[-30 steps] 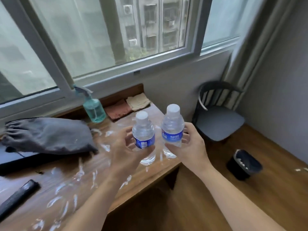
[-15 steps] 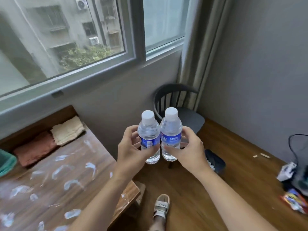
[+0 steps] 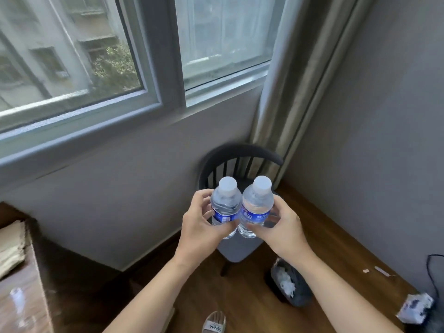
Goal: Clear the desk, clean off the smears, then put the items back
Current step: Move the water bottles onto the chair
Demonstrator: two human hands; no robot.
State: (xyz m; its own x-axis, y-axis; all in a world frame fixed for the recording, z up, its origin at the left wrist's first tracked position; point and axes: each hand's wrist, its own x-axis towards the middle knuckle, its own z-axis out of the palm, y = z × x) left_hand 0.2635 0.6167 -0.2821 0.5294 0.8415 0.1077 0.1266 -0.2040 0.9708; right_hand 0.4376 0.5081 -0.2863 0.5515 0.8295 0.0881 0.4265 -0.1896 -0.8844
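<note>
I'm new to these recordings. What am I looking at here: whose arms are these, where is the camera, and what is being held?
There is no machine here. A person wears a wide-angle camera on the head, looking forward and down, so the two bare arms reaching in from the bottom are that person's own.

The left hand has its grip curled round one small water bottle, and the right hand grips a second water bottle. Both are upright, capped, blue-labelled, and held side by side, close enough that they seem to touch.

Behind them stands a dark chair in the corner under the window. A dark bin sits on the wooden floor. At the far left is the desk's edge, with a white smear and a folded beige cloth on it.
</note>
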